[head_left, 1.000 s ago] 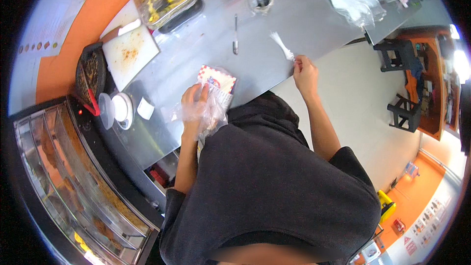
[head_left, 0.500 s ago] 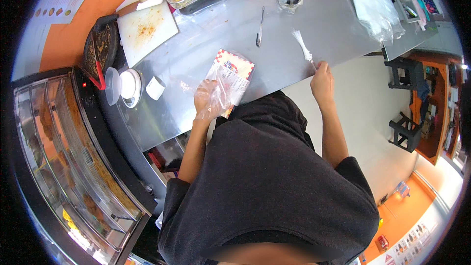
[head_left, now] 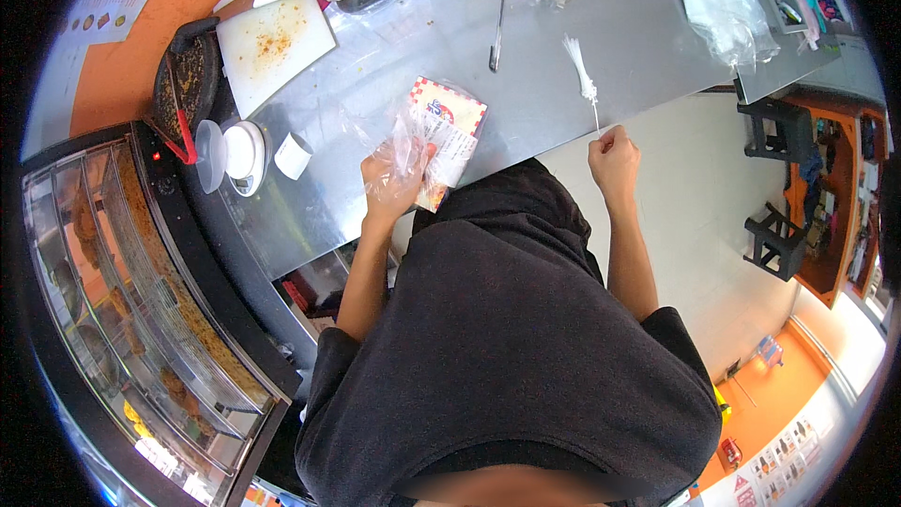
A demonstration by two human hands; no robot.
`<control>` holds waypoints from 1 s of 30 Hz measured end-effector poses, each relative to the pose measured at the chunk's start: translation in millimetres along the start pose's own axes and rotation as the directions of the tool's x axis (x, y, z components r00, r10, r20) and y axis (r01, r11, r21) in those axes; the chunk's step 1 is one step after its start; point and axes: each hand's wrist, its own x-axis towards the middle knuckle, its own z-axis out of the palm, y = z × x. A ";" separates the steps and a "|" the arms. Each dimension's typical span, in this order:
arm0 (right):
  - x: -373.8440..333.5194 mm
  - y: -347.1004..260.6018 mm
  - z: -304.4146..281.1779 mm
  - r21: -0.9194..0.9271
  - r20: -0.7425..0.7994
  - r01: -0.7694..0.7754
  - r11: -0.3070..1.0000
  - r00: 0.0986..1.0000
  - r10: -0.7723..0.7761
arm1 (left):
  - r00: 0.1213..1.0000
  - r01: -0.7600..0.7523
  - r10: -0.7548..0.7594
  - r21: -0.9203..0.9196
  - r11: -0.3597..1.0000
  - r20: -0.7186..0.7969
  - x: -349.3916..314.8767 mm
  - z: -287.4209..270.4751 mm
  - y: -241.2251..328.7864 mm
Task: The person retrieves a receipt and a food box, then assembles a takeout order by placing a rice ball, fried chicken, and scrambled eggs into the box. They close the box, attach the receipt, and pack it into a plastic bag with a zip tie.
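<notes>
A red-and-white checkered carton [head_left: 454, 113] in a clear plastic bag [head_left: 405, 148] rests at the steel table's front edge. My left hand [head_left: 392, 183] is closed around the gathered plastic beside the carton. On the table to the right lies a bundle of white cable ties [head_left: 578, 68]. My right hand [head_left: 615, 164] pinches the end of one thin white tie [head_left: 596, 116], which stretches out of the bundle past the table edge.
A pen [head_left: 496, 38] lies mid-table. To the left are a white roll [head_left: 293, 158], a kitchen scale [head_left: 248, 158], a stained cutting board [head_left: 277, 47] and a dark mortar [head_left: 190, 80]. Clear bags [head_left: 718, 5] lie at the far right. A glass display warmer [head_left: 141, 310] stands left.
My right hand has drawn back slightly from the bundle, and a single tie now shows between them. My left hand has shifted a little, its fingers closer around the bag.
</notes>
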 end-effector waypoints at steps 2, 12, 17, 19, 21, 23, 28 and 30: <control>-7.8 0.3 -2.1 0.027 0.023 -0.086 0.996 0.996 0.085 | 0.994 0.095 -0.088 -0.126 0.987 0.062 3.2 -5.5 5.9; -63.9 -65.1 -49.6 0.400 0.425 -0.360 0.843 0.887 0.177 | 0.974 0.214 -0.190 -0.216 0.953 0.123 15.9 -23.7 17.6; -44.4 -126.0 -43.2 0.496 0.411 0.125 0.859 0.838 -0.360 | 0.947 0.255 -0.197 -0.222 0.941 0.253 25.4 -32.1 14.2; -37.8 -152.2 -23.2 0.543 0.352 0.349 0.763 0.731 -0.585 | 0.924 0.293 -0.217 -0.219 0.931 0.316 26.1 -35.0 11.6; -32.4 -176.3 4.9 0.520 0.346 0.439 0.733 0.676 -0.650 | 0.903 0.336 -0.236 -0.247 0.909 0.360 25.0 -37.2 7.8; -28.2 -190.5 28.5 0.421 0.386 0.472 0.775 0.679 -0.624 | 0.927 0.283 -0.171 -0.323 0.903 0.333 21.8 -37.7 3.1; -20.0 -189.7 52.2 0.530 0.325 0.425 0.733 0.697 -0.639 | 0.977 0.086 0.014 -0.456 0.886 0.211 9.1 -32.9 -9.3; -17.4 -187.1 52.8 0.595 0.314 0.390 0.703 0.692 -0.650 | 0.975 0.114 -0.004 -0.478 0.871 0.224 5.2 -32.5 -11.6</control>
